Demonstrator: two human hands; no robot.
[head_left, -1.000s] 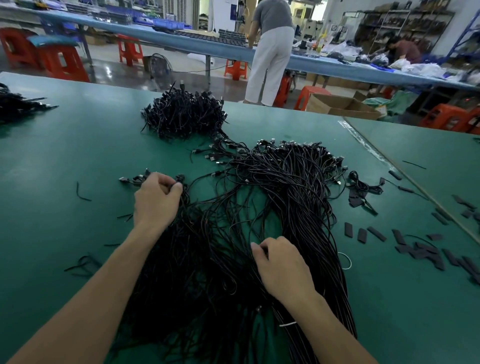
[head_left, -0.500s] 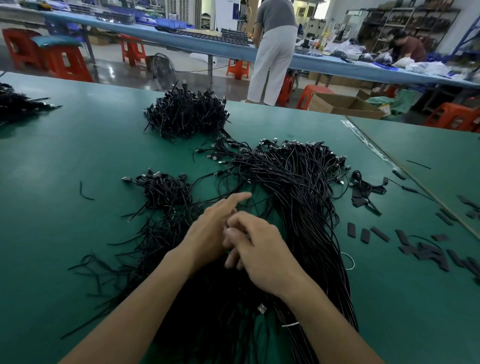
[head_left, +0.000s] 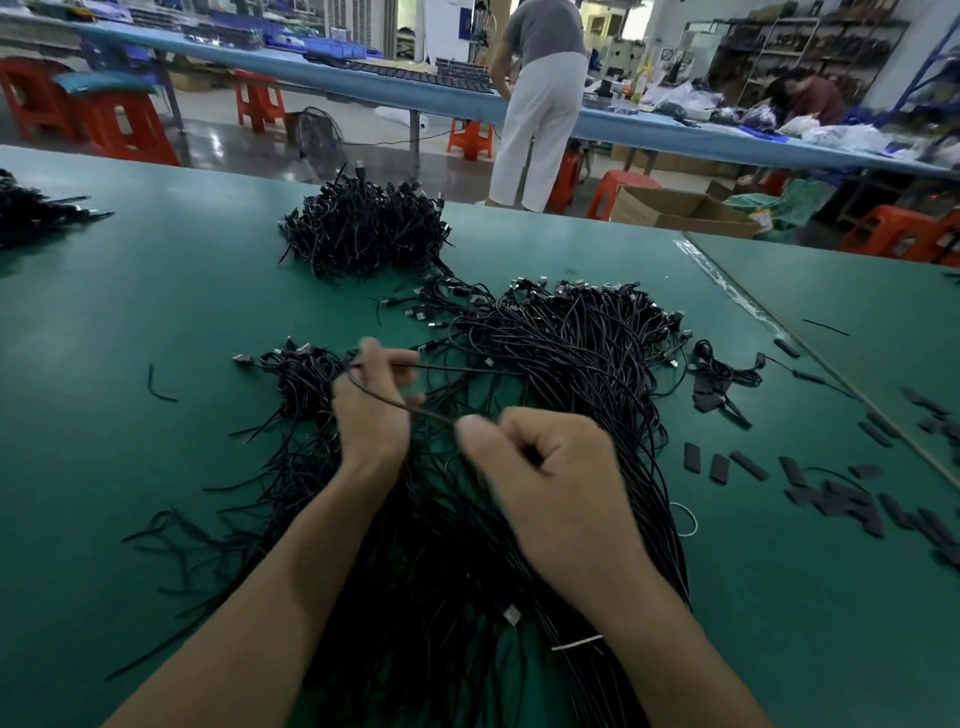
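One green table (head_left: 156, 291) carries a broad heap of black cables (head_left: 571, 364), above whose middle the left hand (head_left: 371, 415) and right hand (head_left: 545, 467), fingers curled, each pinch one thin cable (head_left: 436, 415) drawn taut between them.

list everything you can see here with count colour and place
held cable: one, black, stretched between both hands
cable heap: one, black, table centre
small bundle: one, black, left of left hand
far pile: one, black, table's far side
edge pile: one, black, far left edge
strips: many, black, right of heap
loop: one, white, right of heap
table: one, green, under everything
box: one, brown, floor beyond table
stools: several, red, background
person: one, white trousers, far bench
left hand: pinches held cable
right hand: pinches held cable
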